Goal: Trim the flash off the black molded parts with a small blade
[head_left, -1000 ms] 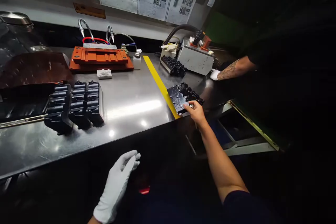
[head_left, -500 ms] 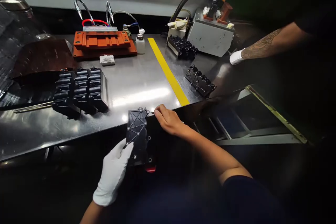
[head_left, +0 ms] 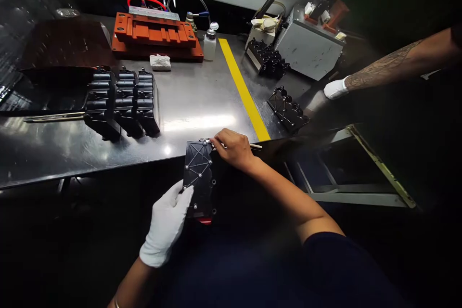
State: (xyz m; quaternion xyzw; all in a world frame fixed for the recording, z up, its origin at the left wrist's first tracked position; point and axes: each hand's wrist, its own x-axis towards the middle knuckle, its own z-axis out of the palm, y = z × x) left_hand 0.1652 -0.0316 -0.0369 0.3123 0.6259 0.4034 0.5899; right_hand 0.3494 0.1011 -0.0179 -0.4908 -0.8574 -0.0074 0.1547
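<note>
My left hand (head_left: pixel 169 221), in a white glove, grips a black molded part (head_left: pixel 198 178) by its lower left edge. The part is held upright just off the bench's front edge, its ribbed flat face with small bright screw-like dots toward me. My bare right hand (head_left: pixel 234 148) is at its top right corner, with the fingers pinched around a thin pale stick (head_left: pixel 256 147). One end of the stick sticks out to the right of the hand. The other end is near the part's upper corner, and I cannot tell whether it touches.
Several similar black parts (head_left: pixel 122 101) stand on the metal bench (head_left: pixel 195 89) at left. Behind are an orange fixture (head_left: pixel 155 33), a white bottle (head_left: pixel 210 45) and a folded cloth (head_left: pixel 160 62). Beyond the yellow stripe (head_left: pixel 243 89), a co-worker's gloved hand (head_left: pixel 335 89) is near another black part (head_left: pixel 287 108).
My right hand has come closer to the part's top corner, and the stick now shows on its right side. The view has shifted, so the bench items sit higher and farther right.
</note>
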